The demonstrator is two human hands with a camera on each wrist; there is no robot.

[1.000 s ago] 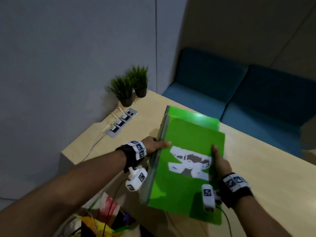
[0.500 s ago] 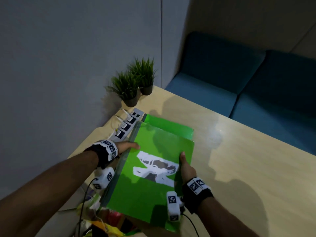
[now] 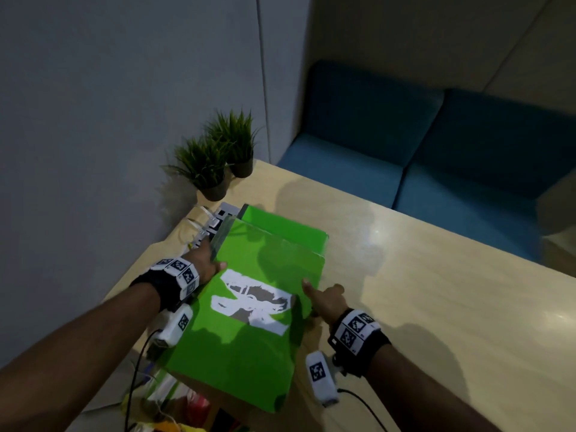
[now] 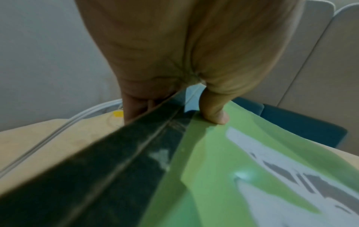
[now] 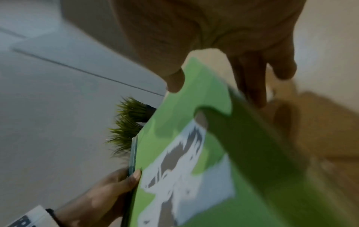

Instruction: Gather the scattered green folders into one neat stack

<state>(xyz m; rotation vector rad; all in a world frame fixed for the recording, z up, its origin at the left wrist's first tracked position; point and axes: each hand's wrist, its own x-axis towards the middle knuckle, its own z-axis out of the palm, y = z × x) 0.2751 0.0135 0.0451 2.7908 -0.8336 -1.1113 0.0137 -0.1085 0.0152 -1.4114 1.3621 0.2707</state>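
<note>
Green folders (image 3: 249,310) held as one bundle over the table's (image 3: 436,291) near-left corner, top cover bearing a white-and-grey print. Left hand (image 3: 204,260) grips the bundle's left edge, thumb (image 4: 213,113) on top, fingers (image 4: 134,107) underneath. Right hand (image 3: 325,299) at the right edge: thumb on the cover, fingers spread beneath; firm grip or not, cannot tell. Beyond the folders, a power strip (image 3: 224,212), then two potted plants (image 3: 215,157). Farthest, a blue sofa (image 3: 436,145).
</note>
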